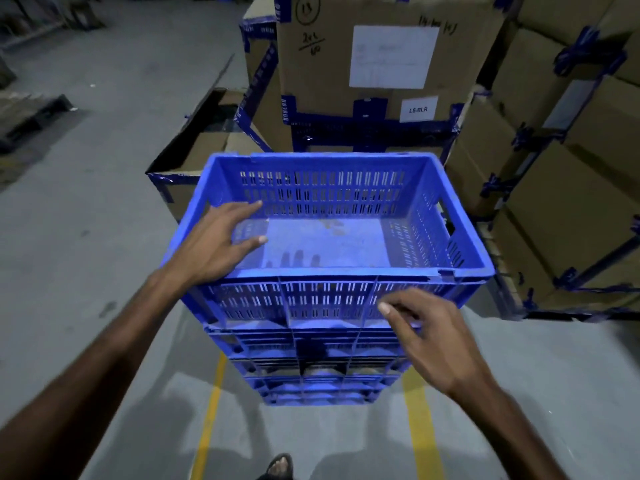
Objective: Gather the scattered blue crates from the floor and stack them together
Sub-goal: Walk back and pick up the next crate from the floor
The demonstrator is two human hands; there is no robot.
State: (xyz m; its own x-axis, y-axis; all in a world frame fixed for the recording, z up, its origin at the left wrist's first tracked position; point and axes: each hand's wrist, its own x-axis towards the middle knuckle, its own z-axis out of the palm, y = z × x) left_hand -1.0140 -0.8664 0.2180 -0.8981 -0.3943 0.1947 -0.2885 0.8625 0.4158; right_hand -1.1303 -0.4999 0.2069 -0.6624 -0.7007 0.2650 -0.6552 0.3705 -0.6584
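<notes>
Top crate (325,237) sits on the blue stack (311,362), w/ both our hands loose.
Left hand (214,247) lies spread on the rim at 9 o'clock, prob. to steady it; right hand (433,337) hovers at 5 o'clock by the near wall, fingers apart, gripping nothing. Cartons (381,64) at 12.

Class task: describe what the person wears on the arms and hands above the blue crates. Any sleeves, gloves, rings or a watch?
Both forearms are bare; no sleeves show. The left hand and right hand have no gloves. No ring shows on the fingers, and no watch or band on either wrist.
</notes>
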